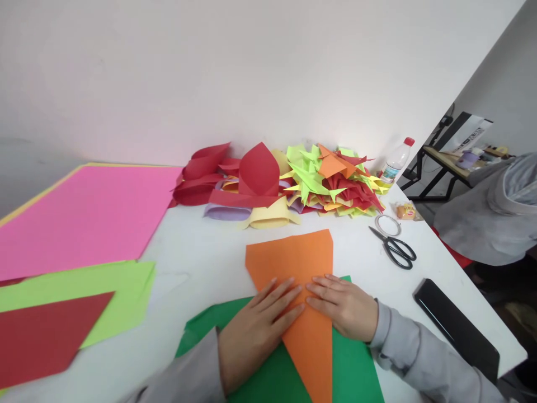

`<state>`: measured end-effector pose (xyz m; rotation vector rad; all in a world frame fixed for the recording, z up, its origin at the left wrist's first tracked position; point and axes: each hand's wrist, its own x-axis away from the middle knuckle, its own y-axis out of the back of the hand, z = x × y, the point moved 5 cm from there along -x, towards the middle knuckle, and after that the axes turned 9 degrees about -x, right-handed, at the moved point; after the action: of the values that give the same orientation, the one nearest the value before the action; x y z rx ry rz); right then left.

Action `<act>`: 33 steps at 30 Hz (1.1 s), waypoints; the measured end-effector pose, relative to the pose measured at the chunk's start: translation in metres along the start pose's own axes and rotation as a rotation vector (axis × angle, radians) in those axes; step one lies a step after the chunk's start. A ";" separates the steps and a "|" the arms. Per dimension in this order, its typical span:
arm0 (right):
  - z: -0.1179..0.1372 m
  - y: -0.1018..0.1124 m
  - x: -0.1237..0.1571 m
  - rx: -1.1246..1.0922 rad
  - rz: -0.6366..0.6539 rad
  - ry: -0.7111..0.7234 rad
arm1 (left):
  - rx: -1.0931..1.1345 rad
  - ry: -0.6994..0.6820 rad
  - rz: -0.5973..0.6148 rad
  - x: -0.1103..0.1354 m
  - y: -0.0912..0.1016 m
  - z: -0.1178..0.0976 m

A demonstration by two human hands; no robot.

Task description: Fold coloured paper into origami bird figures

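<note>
A folded sheet of orange paper point(293, 252) lies in front of me, wide at the far end and narrowing toward me. Under it is a green sheet point(352, 369) on the white table. My left hand point(260, 330) rests on the orange paper's left side, fingers stretched out and pressing down. From the right, my right hand point(344, 305) lies with its fingertips on the same paper, fingers extended. The fingertips of both hands come close together near its middle. Neither hand grips anything.
Pink sheets point(104, 218), a lime sheet point(121, 313) and a red sheet point(50, 336) lie left. Folded red paper shapes point(258, 173) and star-like pieces point(335, 179) are piled against the wall. Scissors point(394, 246), tape point(388, 225), a bottle point(394, 163) and a phone point(457, 324) are right.
</note>
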<state>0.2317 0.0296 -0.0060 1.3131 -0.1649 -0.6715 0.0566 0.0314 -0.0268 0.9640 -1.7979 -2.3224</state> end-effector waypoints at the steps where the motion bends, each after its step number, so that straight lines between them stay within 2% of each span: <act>1: 0.000 -0.001 0.000 -0.009 0.003 -0.006 | -0.012 0.017 0.036 0.002 -0.002 -0.001; 4: 0.001 0.004 0.002 -0.050 0.014 -0.028 | 0.024 0.037 0.107 0.004 -0.001 -0.003; 9: -0.005 0.014 0.003 -0.283 -0.003 -0.065 | 0.128 0.081 0.112 0.004 0.003 -0.005; 11: -0.011 0.017 0.000 -0.429 -0.068 -0.125 | 0.200 0.164 0.087 0.003 0.005 -0.003; 13: -0.018 0.019 -0.005 -0.545 -0.173 -0.246 | 0.298 0.276 0.035 0.002 0.008 0.002; 17: -0.026 0.015 -0.011 -0.627 -0.338 -0.543 | 0.518 0.609 -0.032 0.003 0.009 0.020; 19: -0.027 0.012 -0.011 -0.605 -0.394 -0.639 | 0.571 0.759 -0.052 0.006 0.008 0.027; 22: -0.028 0.010 -0.013 -0.468 -0.441 -0.685 | 0.536 0.843 -0.089 0.006 0.006 0.031; 27: -0.033 0.009 -0.021 -0.163 -0.344 -0.675 | 0.326 0.809 -0.130 -0.001 0.011 0.031; 33: -0.028 0.007 -0.026 0.108 -0.221 -0.661 | 0.030 0.750 -0.117 -0.004 0.021 0.026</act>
<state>0.2270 0.0682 -0.0003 1.1796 -0.6030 -1.2884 0.0400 0.0484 -0.0027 1.6816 -1.4737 -1.6212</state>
